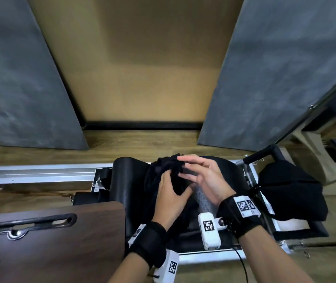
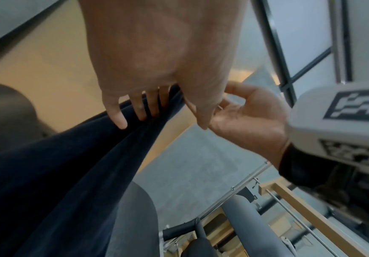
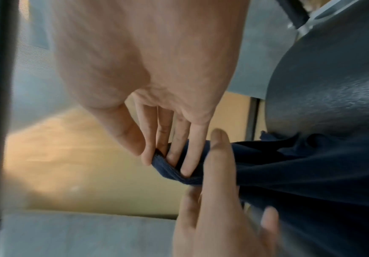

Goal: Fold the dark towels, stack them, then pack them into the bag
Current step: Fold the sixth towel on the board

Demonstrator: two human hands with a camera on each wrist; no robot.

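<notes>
A: Where is the dark towel [image 1: 164,176] now?

B: Bunched and lifted over the black padded bench [image 1: 122,180], centre of view. Its bulk hangs toward 6 o'clock, between the forearms.

A: Grip state, each side?

B: Right hand [image 1: 201,178]: thumb and fingers [image 3: 180,153] pinch the hemmed edge of the towel, clamped on it. Left hand [image 1: 171,193]: fingers curled into the cloth just below, at about 7 o'clock from the right hand, holding a gathered fold.

A: Which relation matters for the next move?

B: The hem runs off from the right pinch toward 9 o'clock, and the cloth's long axis drops toward 6. The left hand is nearer the free run of edge. Judgement: it would need to slide outward along the hem to find a corner and spread the towel flat.

A: The bag?

B: A black bag [image 1: 289,193] sits at 3 o'clock, well apart from both hands. No folded stack visible yet.
</notes>
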